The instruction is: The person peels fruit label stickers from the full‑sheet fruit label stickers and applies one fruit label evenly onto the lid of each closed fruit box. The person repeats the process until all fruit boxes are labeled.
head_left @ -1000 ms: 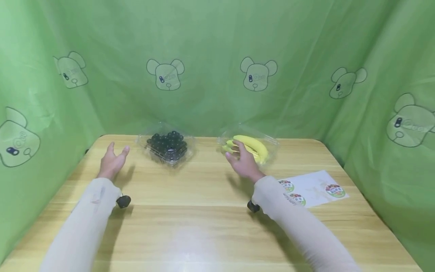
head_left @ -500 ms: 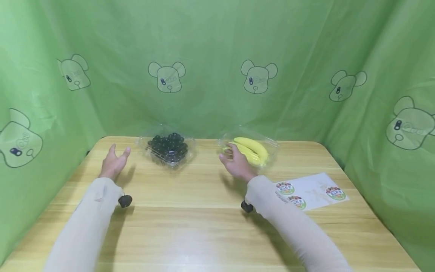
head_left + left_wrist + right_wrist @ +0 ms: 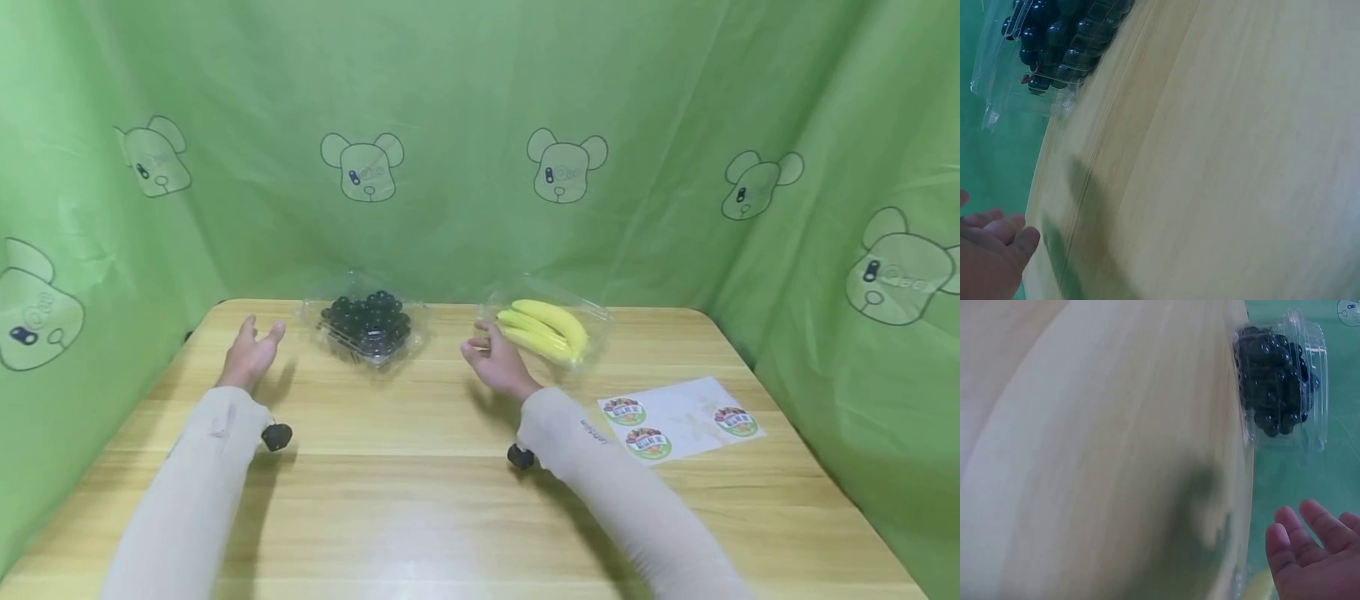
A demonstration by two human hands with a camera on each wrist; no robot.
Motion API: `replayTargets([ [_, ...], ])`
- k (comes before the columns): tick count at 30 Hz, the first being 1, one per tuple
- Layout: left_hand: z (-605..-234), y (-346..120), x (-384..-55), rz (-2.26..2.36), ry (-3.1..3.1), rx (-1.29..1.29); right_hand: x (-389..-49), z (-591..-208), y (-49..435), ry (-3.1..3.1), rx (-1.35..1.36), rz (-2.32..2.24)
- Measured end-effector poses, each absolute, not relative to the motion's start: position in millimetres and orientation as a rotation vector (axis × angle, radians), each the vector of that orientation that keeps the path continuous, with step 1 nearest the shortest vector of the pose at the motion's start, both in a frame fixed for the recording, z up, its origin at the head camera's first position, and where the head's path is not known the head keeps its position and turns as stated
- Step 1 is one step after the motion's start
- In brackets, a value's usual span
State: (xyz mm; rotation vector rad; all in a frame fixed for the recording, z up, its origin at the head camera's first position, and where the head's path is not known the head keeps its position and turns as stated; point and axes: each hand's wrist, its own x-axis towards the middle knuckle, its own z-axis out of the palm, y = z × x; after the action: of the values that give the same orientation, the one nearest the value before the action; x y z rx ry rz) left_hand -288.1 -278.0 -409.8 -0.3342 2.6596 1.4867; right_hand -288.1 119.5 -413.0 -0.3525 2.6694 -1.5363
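In the head view, dark grapes (image 3: 367,318) fill a clear plastic box (image 3: 375,360) near the table's back edge. To the right, yellow bananas (image 3: 558,321) lie in a second clear box (image 3: 596,321). My left hand (image 3: 249,357) hovers left of the grapes, fingers spread, touching nothing. My right hand (image 3: 498,364) is held over the table between the boxes, just at the bananas' left front, with loosely extended fingers and nothing in it. The left wrist view shows the left hand (image 3: 994,253) apart from the grape box. In the right wrist view the right hand (image 3: 1316,553) is likewise free.
A white sheet (image 3: 693,408) with several round fruit stickers (image 3: 648,443) lies on the wooden table (image 3: 405,500) at the right. Green curtains (image 3: 465,100) printed with bear heads stand behind the table and along both sides.
My right hand has moved left, from in front of the bananas to their left side, uncovering more of them and the stickers. The left hand has stayed nearly still.
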Motion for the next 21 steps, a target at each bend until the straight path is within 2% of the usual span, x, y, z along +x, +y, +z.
replayTargets([
  [8,-416.7,-274.5,-295.8,1.576,2.597,-0.236,-291.2,-419.1,102.8,2.606,-0.29,-1.608],
  [21,-408.0,-270.3,-305.3,1.803,2.382,-0.2,-292.2,-420.5,75.8,2.312,-0.118,-1.828],
])
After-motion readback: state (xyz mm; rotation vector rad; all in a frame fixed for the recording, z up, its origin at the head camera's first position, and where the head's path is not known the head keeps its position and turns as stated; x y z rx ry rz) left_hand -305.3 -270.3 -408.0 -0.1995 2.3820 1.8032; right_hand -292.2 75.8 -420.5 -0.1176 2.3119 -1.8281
